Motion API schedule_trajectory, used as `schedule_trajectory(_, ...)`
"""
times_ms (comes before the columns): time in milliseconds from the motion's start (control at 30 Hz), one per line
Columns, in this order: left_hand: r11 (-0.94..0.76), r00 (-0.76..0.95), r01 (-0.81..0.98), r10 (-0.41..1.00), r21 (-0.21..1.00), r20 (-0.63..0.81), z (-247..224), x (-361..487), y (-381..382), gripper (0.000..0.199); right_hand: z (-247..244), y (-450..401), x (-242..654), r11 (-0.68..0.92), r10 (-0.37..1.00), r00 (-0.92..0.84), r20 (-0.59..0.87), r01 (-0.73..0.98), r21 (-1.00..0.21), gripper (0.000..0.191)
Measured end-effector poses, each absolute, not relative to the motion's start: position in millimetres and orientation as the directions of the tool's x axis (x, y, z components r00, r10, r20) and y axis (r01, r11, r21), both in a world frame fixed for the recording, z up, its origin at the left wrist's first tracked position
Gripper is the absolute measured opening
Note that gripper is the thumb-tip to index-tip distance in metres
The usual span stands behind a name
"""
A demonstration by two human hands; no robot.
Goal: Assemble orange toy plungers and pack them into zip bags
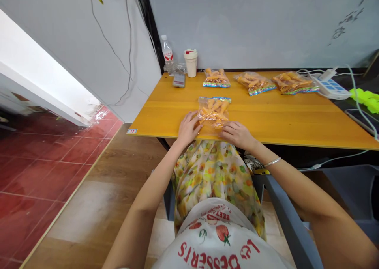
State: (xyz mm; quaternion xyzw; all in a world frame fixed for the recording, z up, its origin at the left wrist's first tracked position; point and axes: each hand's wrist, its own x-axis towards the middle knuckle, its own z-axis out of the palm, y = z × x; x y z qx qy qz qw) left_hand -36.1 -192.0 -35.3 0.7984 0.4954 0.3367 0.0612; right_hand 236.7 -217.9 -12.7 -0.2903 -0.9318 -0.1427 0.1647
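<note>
Resting apart, the left hand (188, 129) and right hand (237, 135) touch a clear bag (213, 111) of orange snacks (213, 109). Three more bags (254, 83) lie beyond them.

White strawberry-print top (219, 237), yellow floral skirt (214, 178), silver bangle (272, 162).

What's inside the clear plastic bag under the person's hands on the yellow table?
The clear plastic bag holds a heap of orange, finger-shaped pieces. The left hand and right hand cover its near part, so whatever lies beneath them cannot be seen.
</note>
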Motion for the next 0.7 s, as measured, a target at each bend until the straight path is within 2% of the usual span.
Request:
schedule_trajectory(133,-0.514,0.292,0.739,0.826,0.435,0.481,-36.0,-39.3,-194.8,0.023,-16.2,-223.4,243.3,0.743,0.525,-0.744,0.413,0.637,0.205,0.029)
schedule_trajectory(267,-0.554,0.361,0.707,0.817,0.44,0.449,-35.4,-43.2,-199.1,0.025,-19.7,-228.5,248.0,0.714,0.481,-0.713,0.51,0.656,0.243,0.021)
schedule_trajectory(333,-0.572,0.407,0.693,0.813,0.438,0.416,-34.7,-44.5,-202.1,0.032,-20.9,-229.3,245.9,0.707,0.434,-0.711,0.553,0.649,0.28,0.018)
schedule_trajectory(433,-0.626,0.486,0.673,0.776,0.394,0.403,-34.6,-47.3,-204.7,0.057,-23.3,-227.0,239.5,0.752,0.37,-0.723,0.583,0.602,0.27,0.016)
schedule_trajectory(500,-0.68,0.547,0.638,0.731,0.362,0.408,-35.5,-50.8,-204.6,0.078,-26.3,-224.2,235.7,0.792,0.393,-0.715,0.579,0.583,0.181,0.016)
schedule_trajectory(567,-0.724,0.599,0.591,0.69,0.357,0.407,-36.7,-55.1,-203.5,0.09,-30.1,-222.0,233.8,0.789,0.492,-0.649,0.58,0.614,0.018,0.019)
schedule_trajectory(633,-0.747,0.624,0.545,0.665,0.381,0.411,-37.7,-58.6,-202.6,0.086,-33.8,-221.1,233.8,0.73,0.614,-0.527,0.588,0.662,-0.17,0.023)
schedule_trajectory(700,-0.738,0.6,0.515,0.674,0.436,0.431,-37.9,-59.7,-202.1,0.069,-36.6,-221.0,234.4,0.655,0.703,-0.402,0.587,0.688,-0.314,0.028)
